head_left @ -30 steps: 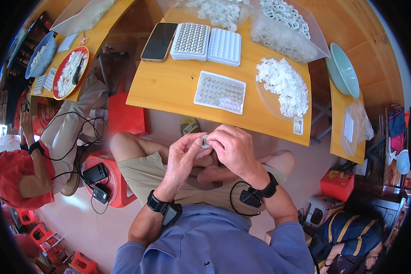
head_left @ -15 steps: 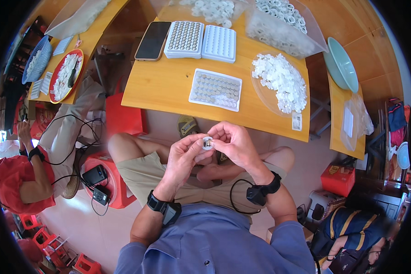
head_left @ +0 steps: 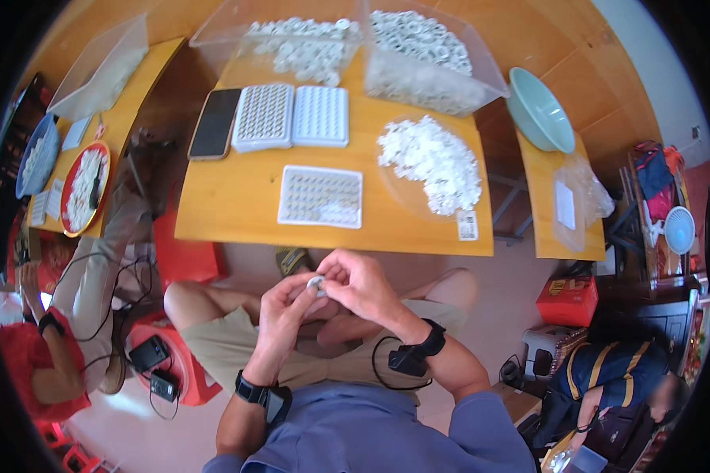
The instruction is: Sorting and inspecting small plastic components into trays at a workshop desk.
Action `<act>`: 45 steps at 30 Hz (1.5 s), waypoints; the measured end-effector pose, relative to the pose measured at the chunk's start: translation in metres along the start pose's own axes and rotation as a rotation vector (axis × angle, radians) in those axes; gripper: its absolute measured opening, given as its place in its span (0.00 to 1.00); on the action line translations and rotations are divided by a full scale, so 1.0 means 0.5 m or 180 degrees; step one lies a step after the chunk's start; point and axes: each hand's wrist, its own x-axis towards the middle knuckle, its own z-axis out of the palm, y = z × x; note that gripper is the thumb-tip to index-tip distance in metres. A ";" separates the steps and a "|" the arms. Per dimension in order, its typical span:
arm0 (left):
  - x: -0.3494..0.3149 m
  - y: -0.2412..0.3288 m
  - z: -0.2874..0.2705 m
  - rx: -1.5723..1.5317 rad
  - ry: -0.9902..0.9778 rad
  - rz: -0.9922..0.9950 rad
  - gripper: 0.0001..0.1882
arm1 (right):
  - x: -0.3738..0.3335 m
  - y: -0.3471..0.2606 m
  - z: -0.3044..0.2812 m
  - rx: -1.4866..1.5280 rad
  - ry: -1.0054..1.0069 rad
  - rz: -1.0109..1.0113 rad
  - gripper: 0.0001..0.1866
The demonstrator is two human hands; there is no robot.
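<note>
Above my lap, just off the table's front edge, both hands meet around a small round white plastic piece [head_left: 316,282]. My left hand [head_left: 282,311] pinches it between thumb and fingers. The fingertips of my right hand [head_left: 361,288] are closed against its right side; they hide part of it. On the table [head_left: 244,225] beyond, a white tray [head_left: 321,197] carries rows of small round metallic pieces and some whitish bits. Right of that tray, small white plastic parts [head_left: 430,162] are heaped on a round clear sheet or lid.
Further back lie a dark phone [head_left: 215,124], a stacked tray of round metal cells [head_left: 264,114] and a white dimpled tray [head_left: 321,117]. Clear bins [head_left: 434,91] hold white rings. A green basin [head_left: 540,110] stands right. Co-workers sit left, by a red stool [head_left: 201,378], and lower right.
My view has shifted, showing more of the table's back. The white piece, whose metallic middle faced up before, is now tilted more edge-on between my fingers.
</note>
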 end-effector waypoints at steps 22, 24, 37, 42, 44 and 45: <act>-0.013 -0.002 -0.036 -0.1057 -0.0127 -0.0126 0.17 | 0.118 -0.027 -0.265 -0.2947 0.2237 -0.1181 0.05; -0.012 -0.003 -0.038 -0.1063 -0.0112 -0.0139 0.17 | 0.114 -0.024 -0.269 -0.2767 0.2317 -0.1298 0.05; 0.000 -0.013 -0.032 -0.1139 -0.0047 -0.0218 0.16 | 0.064 -0.030 -0.207 -0.1084 0.1222 -0.0206 0.08; 0.003 -0.015 -0.031 -0.1089 -0.0004 -0.0249 0.16 | 0.068 -0.001 -0.168 -0.1662 0.1250 -0.0664 0.06; 0.002 -0.014 -0.031 -0.1114 0.0013 -0.0243 0.16 | 0.063 -0.014 -0.160 -0.2049 0.1277 -0.0950 0.05; 0.001 -0.013 -0.032 -0.1115 0.0021 -0.0241 0.16 | 0.063 -0.015 -0.158 -0.2365 0.1339 -0.1240 0.06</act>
